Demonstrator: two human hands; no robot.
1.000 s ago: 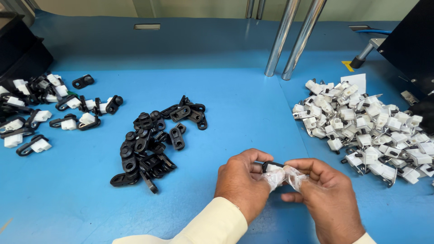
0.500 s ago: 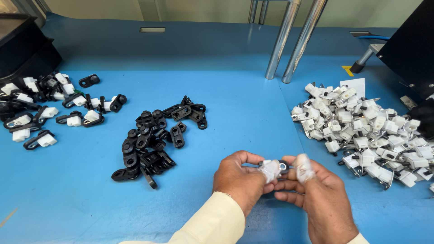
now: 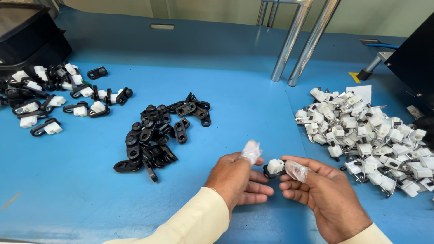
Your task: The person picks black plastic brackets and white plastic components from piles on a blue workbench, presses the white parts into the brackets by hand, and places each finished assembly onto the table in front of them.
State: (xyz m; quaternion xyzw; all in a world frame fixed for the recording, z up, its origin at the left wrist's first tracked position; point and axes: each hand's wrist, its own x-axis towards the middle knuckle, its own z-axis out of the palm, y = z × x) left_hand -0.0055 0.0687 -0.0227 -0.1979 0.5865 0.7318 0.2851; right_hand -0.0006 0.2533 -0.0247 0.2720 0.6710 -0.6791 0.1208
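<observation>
My left hand and my right hand meet low in the middle over the blue table. Between them is a small assembled piece, a white plastic block on a black clip. My right hand pinches it between plastic-covered thumb and finger. My left hand is beside it, its plastic-covered thumb raised and its fingers curled underneath; it may be touching the clip. A pile of loose black clips lies to the left of my hands. A heap of white blocks with metal parts lies to the right.
Several assembled black-and-white pieces are spread at the far left, below a black case. Two slanted metal poles stand at the back centre. A black machine stands at the right edge.
The white block and black clip have come together as one piece. My left thumb has lifted off it, and the piece now sits in my right hand's fingers.
</observation>
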